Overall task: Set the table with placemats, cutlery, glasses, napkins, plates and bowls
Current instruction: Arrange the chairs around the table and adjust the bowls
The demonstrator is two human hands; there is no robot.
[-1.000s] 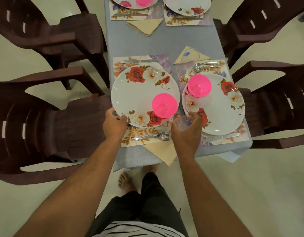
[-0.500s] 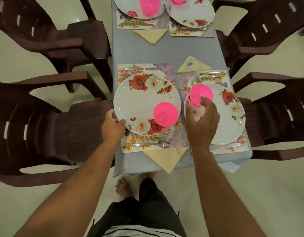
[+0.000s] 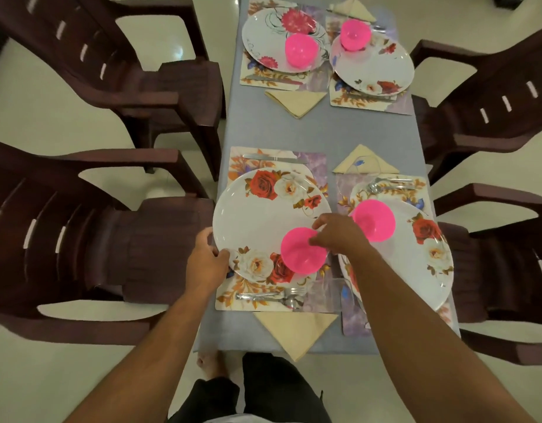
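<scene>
Two hands work at the near end of the counter (image 3: 318, 132). The left hand (image 3: 204, 260) has its grip clamped on the near-left rim of a rose-patterned plate (image 3: 257, 227), thumb on top, the other fingers hidden beneath the rim. The right hand (image 3: 337, 236) pinches the far-right rim of a pink bowl (image 3: 300, 254) that sits on that plate; the fingertips curl over the edge, so how deep they reach cannot be told. Just right of this grip a second pink bowl (image 3: 375, 219) rests on another plate (image 3: 416, 257), whose near-left part the right forearm covers. Below the grip, a fork and spoon (image 3: 272, 296) lie on the placemat (image 3: 263, 300), and a folded napkin (image 3: 295, 329) hangs over the counter's edge. A clear glass (image 3: 335, 290) beside the forearm is hard to make out. Two more settings at the far end are cut off by the frame.
</scene>
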